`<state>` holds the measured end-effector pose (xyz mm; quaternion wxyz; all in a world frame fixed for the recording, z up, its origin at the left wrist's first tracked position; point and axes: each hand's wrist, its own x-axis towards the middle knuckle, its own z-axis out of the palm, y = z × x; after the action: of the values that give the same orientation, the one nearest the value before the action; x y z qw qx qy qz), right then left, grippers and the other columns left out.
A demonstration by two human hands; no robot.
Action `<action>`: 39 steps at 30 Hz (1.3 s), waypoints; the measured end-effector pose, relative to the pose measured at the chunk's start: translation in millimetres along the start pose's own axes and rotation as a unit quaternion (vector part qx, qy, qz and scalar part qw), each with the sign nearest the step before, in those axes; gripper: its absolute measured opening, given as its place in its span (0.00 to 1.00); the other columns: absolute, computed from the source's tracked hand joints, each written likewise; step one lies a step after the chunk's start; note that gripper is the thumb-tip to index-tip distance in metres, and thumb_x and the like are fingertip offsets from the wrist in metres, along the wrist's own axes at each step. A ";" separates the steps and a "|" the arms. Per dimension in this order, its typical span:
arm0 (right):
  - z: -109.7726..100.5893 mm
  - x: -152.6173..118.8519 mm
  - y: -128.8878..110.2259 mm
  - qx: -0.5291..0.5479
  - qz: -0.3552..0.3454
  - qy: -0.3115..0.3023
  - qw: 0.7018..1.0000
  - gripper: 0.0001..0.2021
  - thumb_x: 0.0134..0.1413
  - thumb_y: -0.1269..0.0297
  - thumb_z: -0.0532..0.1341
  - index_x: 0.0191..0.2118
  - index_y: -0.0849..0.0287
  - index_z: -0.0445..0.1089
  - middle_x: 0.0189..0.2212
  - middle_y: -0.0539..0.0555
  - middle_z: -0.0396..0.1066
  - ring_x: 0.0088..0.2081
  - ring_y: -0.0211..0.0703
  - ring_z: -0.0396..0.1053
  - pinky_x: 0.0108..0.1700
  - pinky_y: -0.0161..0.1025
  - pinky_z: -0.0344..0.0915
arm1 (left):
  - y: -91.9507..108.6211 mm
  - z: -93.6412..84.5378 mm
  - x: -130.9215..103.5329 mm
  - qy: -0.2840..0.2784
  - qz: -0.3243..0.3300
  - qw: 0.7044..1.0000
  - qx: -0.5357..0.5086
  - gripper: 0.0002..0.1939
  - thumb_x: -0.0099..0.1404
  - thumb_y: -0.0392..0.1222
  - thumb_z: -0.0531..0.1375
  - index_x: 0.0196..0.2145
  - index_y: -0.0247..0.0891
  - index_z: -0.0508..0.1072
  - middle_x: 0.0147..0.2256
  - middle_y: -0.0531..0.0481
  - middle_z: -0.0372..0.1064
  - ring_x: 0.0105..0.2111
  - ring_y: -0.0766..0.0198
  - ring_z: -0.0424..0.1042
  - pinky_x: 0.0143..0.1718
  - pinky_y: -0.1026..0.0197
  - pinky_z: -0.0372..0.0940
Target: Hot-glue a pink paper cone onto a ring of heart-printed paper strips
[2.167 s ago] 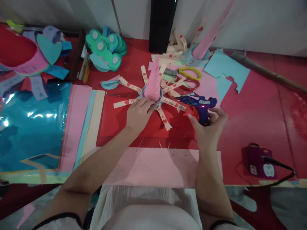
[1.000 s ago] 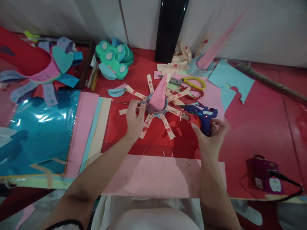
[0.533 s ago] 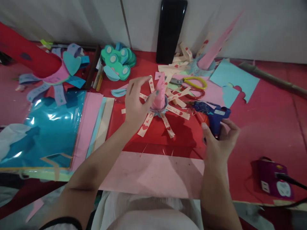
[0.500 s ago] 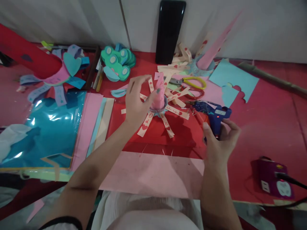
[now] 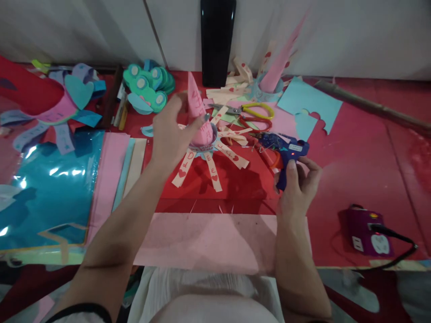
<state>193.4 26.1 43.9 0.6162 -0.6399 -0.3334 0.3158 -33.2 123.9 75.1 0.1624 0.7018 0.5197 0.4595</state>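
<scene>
Blue plastic sits in the right hand (image 5: 299, 181), its grip closed round the handle of a glue gun (image 5: 290, 157); the left hand (image 5: 170, 134) curves about a lettered pink cone (image 5: 198, 105), thumb across its front, though whether it pinches cannot be told. That cone stands in a pale-blue ring (image 5: 207, 146) near the desk's (image 5: 363, 170) middle, with heart-marked strips (image 5: 232, 154) spreading outward. It looks mostly assembled; whether every strip is fixed is unclear. Scissors (image 5: 237, 110) and loose strips (image 5: 218, 93) lie farther back, and a similar cone (image 5: 274, 74) stands toward the far edge.
</scene>
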 end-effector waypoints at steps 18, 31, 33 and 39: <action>3.0 -3.8 -7.5 0.042 -0.015 0.056 0.997 0.12 0.50 0.58 0.58 0.38 0.55 0.57 0.28 0.45 0.60 0.17 0.26 0.58 0.16 0.28 0.53 | -3.8 4.4 -8.8 -0.187 -0.025 0.982 -0.017 0.16 0.61 0.46 0.57 0.46 0.40 0.68 0.46 0.48 0.70 0.47 0.60 0.69 0.50 0.55 0.65; 8.0 -8.2 5.5 -0.046 -0.030 0.007 0.998 0.15 0.52 0.49 0.56 0.32 0.55 0.54 0.19 0.42 0.52 0.14 0.29 0.55 0.14 0.29 0.49 | -16.1 6.6 -62.9 0.111 0.113 0.985 0.068 0.05 0.64 0.42 0.54 0.38 0.44 0.67 0.36 0.48 0.69 0.41 0.62 0.68 0.42 0.55 0.64; 8.8 -7.8 7.7 -0.045 -0.020 0.001 0.999 0.15 0.51 0.49 0.56 0.32 0.55 0.54 0.20 0.42 0.52 0.14 0.28 0.55 0.15 0.29 0.50 | -21.6 11.1 -72.1 0.055 0.113 0.988 0.091 0.06 0.64 0.43 0.52 0.35 0.42 0.68 0.32 0.48 0.69 0.35 0.64 0.69 0.37 0.58 0.65; 10.6 -7.3 19.1 -0.104 0.047 -0.105 0.988 0.20 0.46 0.49 0.60 0.38 0.56 0.56 0.25 0.44 0.60 0.19 0.28 0.58 0.21 0.29 0.56 | -24.4 19.6 -76.4 -0.069 0.040 0.985 0.153 0.11 0.64 0.47 0.51 0.35 0.40 0.69 0.18 0.56 0.65 0.19 0.71 0.64 0.22 0.68 0.57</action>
<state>181.2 26.0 24.4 0.4920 -0.6788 -0.3969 0.3735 -34.3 71.6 11.3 0.0703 0.7683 0.5431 0.3315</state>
